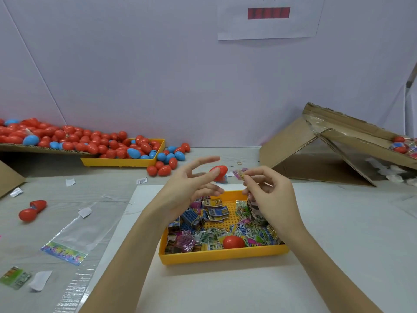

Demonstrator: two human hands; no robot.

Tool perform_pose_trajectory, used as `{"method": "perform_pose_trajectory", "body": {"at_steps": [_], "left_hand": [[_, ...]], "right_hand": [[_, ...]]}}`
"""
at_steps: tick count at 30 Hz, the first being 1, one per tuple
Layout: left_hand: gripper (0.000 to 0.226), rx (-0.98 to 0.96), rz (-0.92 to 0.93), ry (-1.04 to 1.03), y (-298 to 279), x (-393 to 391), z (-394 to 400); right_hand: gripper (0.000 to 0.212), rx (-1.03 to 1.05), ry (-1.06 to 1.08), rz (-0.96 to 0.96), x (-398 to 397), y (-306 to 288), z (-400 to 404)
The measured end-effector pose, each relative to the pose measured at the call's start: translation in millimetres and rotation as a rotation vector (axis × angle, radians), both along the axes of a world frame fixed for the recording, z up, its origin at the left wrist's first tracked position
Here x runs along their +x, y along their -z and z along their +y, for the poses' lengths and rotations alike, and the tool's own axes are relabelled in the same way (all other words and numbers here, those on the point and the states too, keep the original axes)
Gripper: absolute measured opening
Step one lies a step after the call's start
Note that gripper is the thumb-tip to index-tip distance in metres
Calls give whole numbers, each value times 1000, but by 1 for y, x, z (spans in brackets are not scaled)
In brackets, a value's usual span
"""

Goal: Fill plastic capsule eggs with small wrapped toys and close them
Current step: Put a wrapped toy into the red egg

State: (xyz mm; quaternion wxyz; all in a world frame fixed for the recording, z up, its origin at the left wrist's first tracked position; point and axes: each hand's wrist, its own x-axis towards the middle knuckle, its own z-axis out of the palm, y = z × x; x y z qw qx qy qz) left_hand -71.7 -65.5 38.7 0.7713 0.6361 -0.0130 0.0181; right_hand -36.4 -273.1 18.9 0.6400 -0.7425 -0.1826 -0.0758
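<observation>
Grey surface (338,233): right hand (268,195) fingers pinch a small wrapped toy (240,173) for loading; left hand (191,184), fingers spread, holds nothing.

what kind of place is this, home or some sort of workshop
Most likely a small packing or assembly workstation, not a home. A big heap of red and blue capsule eggs spills over a cardboard sheet, a yellow tray holds many wrapped toys, and an opened cardboard box lies on the table.
</observation>
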Motion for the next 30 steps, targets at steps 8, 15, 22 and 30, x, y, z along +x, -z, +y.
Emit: {"method": "perform_pose_trajectory", "body": {"at_steps": [8,15,22,30], "left_hand": [[36,2,109,-38,8,1,-17],[38,31,68,39,2,-3,-16],[32,142,32,147,-1,-6,-18],[29,156,-5,81,2,-4,-22]], "right_hand": [[16,141,-11,244,-3,-4,1],[26,228,21,220,-3,-3,-2],[19,233,15,255,-2,-1,-1],[10,134,-34,35,-2,2,1]]}}
